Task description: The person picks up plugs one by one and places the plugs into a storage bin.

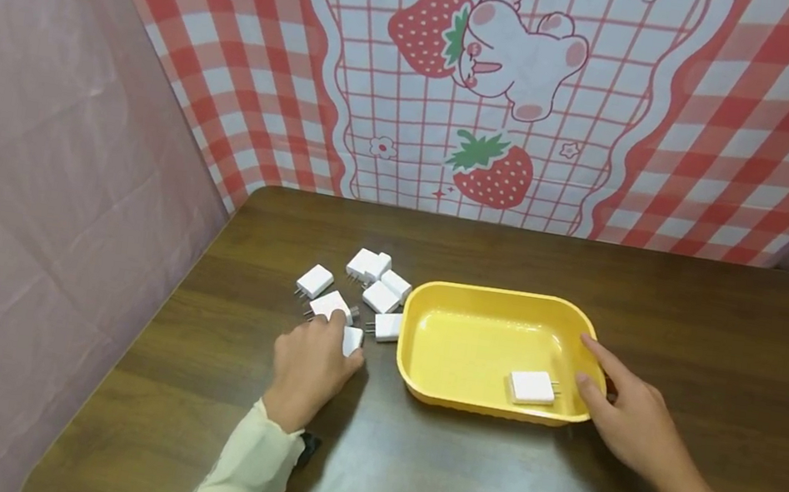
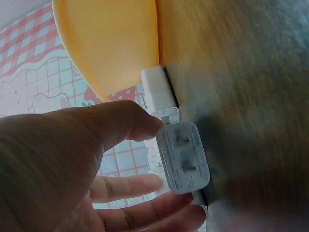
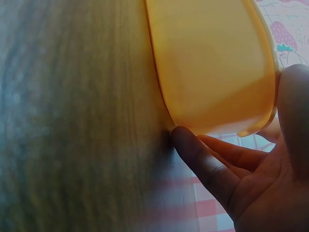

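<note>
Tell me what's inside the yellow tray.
One white charger lies in the yellow tray, near the right hand. The tray floor beneath the charger is covered, so unseen.

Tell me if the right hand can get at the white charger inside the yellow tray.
Probably yes: the right hand is at the yellow tray's right end, near the white charger, and nothing covers it from above. It would likely need to release the tray first.

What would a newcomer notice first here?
Likely the bright yellow tray in the middle of the table, with a lone white plug inside and the right fingers gripping its right end. Next, the huddle of white plugs left of the tray, where the left fingers pinch one. Behind the table hangs a red-and-white checked cloth with big strawberries.
</note>
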Motion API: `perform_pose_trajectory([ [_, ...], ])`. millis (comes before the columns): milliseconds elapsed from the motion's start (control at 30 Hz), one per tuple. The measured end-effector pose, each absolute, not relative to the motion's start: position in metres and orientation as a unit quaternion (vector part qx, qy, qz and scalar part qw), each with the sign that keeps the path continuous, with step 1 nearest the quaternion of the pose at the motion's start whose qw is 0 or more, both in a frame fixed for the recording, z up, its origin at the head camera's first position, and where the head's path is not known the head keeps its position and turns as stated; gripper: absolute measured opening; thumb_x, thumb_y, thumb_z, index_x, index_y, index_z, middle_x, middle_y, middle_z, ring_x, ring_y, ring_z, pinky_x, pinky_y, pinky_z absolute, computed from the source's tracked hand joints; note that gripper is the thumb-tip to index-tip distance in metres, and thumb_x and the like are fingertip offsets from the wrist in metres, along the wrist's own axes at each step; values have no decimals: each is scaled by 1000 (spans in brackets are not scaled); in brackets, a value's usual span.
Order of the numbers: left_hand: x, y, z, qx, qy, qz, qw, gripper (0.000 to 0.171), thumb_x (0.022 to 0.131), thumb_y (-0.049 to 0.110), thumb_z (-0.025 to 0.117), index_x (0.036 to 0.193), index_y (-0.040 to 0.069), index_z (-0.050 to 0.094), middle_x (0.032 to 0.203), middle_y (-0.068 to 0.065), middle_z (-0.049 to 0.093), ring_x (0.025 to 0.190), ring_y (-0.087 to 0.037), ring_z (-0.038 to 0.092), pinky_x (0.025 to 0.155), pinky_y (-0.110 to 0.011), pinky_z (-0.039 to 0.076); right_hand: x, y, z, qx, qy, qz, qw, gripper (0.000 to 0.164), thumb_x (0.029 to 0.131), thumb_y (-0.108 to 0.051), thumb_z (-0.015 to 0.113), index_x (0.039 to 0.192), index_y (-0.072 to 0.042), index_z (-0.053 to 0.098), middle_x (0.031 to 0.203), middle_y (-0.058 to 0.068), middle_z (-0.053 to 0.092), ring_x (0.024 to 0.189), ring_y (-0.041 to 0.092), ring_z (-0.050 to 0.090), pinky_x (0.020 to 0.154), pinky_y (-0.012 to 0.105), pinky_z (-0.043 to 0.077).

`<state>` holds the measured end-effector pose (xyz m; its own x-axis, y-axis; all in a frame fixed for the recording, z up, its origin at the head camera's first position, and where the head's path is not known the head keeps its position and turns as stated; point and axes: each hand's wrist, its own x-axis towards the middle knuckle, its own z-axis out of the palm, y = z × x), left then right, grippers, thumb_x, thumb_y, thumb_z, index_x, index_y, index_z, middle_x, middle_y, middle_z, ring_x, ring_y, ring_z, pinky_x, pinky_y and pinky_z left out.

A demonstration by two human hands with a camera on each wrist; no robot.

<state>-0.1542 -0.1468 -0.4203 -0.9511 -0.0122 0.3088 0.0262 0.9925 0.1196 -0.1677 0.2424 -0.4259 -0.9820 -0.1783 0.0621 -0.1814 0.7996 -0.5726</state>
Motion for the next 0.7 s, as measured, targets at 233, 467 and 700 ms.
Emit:
perform_pose_trajectory([
  [233,-150,-147,-421,-2,-987,-71,146,29,75,25,74,94,4,67,79,-15,62,65,-35,63,48,-51,46,-167,242,-425,92,-948,303,-4,60,103,-33,54,155,-10,36,141,34,47,113,46,53,88,66,43],
  [467,-150,-146,-419,-12,-987,-69,142,30,75,23,74,100,7,70,83,-16,64,69,-36,64,49,-51,47,-166,244,-425,91,-946,310,-2,60,103,-33,55,155,-10,36,143,33,46,118,48,52,91,68,41],
  [700,-147,-145,-422,-16,-986,-69,153,26,74,19,77,96,8,69,78,-14,65,68,-35,63,48,-51,46,-166,245,-424,100,-944,315,4,59,103,-31,56,155,-10,37,141,33,47,117,48,53,91,68,41],
])
